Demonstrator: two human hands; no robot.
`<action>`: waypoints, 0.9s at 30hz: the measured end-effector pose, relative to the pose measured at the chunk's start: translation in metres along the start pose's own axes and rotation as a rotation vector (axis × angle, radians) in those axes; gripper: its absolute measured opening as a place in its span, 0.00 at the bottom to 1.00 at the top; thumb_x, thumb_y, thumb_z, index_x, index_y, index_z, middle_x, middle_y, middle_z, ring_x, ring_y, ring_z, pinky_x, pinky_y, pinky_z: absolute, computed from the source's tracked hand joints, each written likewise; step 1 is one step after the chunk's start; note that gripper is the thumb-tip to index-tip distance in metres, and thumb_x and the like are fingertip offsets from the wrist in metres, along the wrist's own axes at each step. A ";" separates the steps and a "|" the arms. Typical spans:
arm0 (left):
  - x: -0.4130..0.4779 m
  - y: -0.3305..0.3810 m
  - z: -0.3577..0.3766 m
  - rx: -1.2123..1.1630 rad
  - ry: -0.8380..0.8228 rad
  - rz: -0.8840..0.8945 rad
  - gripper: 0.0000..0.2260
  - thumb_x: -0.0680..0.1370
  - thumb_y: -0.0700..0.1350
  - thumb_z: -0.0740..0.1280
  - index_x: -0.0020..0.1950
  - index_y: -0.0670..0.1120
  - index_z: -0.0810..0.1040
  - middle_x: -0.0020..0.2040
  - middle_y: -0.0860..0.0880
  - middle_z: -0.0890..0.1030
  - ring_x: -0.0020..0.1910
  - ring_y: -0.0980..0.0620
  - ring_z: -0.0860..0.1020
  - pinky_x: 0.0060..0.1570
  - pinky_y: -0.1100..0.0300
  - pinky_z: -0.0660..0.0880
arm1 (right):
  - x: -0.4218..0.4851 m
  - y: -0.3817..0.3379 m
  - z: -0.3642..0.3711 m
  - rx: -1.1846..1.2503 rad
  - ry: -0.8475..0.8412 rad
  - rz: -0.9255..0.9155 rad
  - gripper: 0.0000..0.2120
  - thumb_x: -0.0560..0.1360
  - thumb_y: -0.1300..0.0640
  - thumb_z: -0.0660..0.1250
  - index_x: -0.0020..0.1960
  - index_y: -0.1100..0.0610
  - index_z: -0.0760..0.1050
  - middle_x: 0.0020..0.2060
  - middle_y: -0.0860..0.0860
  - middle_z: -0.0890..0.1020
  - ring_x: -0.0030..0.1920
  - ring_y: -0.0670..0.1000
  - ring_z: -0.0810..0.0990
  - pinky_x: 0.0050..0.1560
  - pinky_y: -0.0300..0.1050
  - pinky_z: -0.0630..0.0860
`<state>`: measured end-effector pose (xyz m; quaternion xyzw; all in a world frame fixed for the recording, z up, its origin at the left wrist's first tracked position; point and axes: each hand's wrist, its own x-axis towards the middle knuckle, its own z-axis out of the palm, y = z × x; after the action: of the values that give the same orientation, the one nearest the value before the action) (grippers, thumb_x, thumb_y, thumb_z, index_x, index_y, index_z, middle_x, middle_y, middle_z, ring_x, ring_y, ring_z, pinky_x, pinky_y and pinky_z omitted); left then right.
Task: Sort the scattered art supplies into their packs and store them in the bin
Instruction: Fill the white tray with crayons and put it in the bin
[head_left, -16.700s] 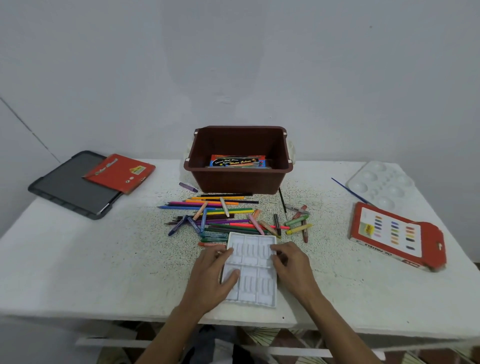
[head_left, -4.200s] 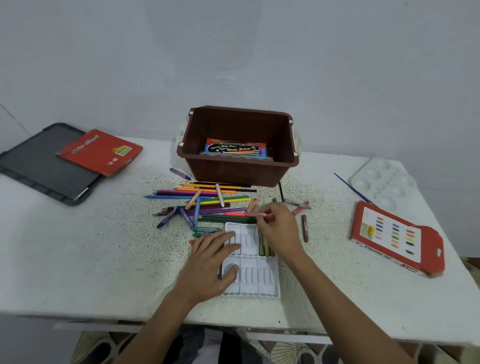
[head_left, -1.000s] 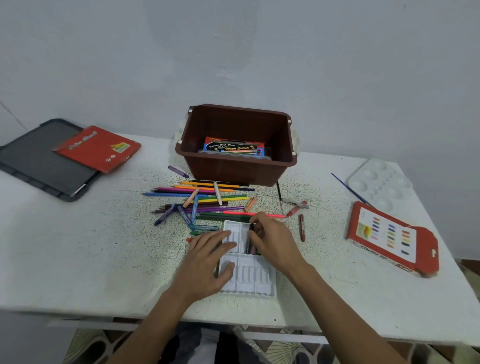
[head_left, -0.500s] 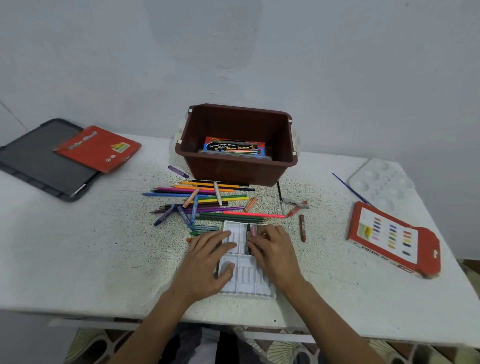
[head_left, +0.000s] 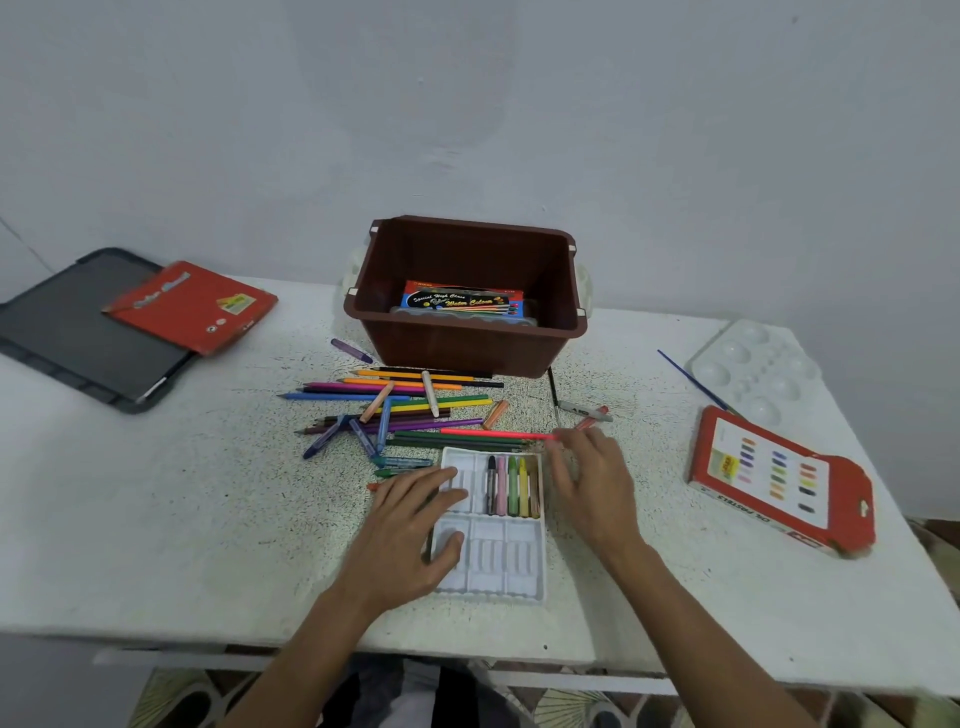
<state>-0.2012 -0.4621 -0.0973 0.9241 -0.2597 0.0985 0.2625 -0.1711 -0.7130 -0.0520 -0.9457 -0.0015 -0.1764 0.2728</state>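
Head view: right hand (head_left: 592, 483) has lifted off the tray (head_left: 498, 566), fingers loose and empty.
Left hand (head_left: 410, 525) presses flat on the ribbed white plastic tray; five waxy crayons (head_left: 511, 486) lie in its far-right slots.

Soft, even indoor light, faint shadows, wide-angle bending, slight motion blur.

Two bare forearms, left hand (head_left: 410, 530) and right hand (head_left: 592, 478), uncovered up to the near edge of the table (head_left: 156, 545). Below that edge, between the arms: dark cloth (head_left: 382, 693), pale patch (head_left: 422, 699); garment type unclear.
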 end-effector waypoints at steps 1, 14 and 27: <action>0.000 0.000 0.000 0.003 -0.002 -0.002 0.19 0.77 0.55 0.64 0.66 0.51 0.76 0.71 0.54 0.72 0.71 0.54 0.67 0.70 0.51 0.62 | 0.006 0.005 -0.004 -0.040 0.013 0.034 0.11 0.79 0.53 0.66 0.57 0.57 0.80 0.50 0.53 0.81 0.48 0.52 0.76 0.46 0.44 0.69; -0.001 -0.001 0.000 0.004 -0.030 -0.018 0.21 0.78 0.49 0.59 0.70 0.48 0.74 0.73 0.53 0.69 0.73 0.53 0.65 0.70 0.47 0.63 | 0.052 0.040 -0.015 -0.349 -0.143 0.250 0.12 0.80 0.52 0.62 0.60 0.54 0.77 0.55 0.58 0.77 0.51 0.62 0.76 0.49 0.54 0.74; 0.001 0.000 0.000 0.018 -0.010 -0.008 0.23 0.77 0.57 0.62 0.70 0.50 0.74 0.72 0.54 0.70 0.72 0.53 0.66 0.70 0.48 0.61 | 0.041 -0.005 -0.034 0.437 -0.068 0.411 0.03 0.77 0.58 0.69 0.44 0.52 0.77 0.43 0.50 0.83 0.35 0.49 0.80 0.37 0.45 0.75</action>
<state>-0.2002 -0.4623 -0.0975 0.9279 -0.2566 0.0952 0.2533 -0.1442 -0.7303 -0.0095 -0.8505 0.1432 -0.0812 0.4996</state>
